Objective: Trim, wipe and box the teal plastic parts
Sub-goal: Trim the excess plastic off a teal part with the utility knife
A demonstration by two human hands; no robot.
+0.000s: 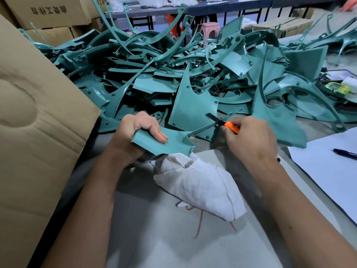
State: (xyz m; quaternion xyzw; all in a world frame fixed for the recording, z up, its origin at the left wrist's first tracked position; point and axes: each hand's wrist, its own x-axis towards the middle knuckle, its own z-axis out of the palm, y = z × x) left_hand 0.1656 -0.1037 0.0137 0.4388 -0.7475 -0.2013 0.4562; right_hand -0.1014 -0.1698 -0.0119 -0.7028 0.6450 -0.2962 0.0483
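1. I see the teal part (164,141) held just above the near edge of the desk (154,238), its flat face up and its thin arm reaching toward the knife, likely so the edge is free to trim.
2. My left hand (139,130) grips its near end, fingers (156,133) curled over the top.
3. My right hand (249,136) pinches an orange utility knife (225,124), blade laid against the thin arm: trimming, I judge.
4. A white cloth (199,182) lies just under the part, handy for wiping.
5. The pile of teal parts (183,74) waits behind.
6. A cardboard box (34,132) stands at my left, probably for finished pieces.
7. Paper (328,171) with a pen (344,152) lies right.
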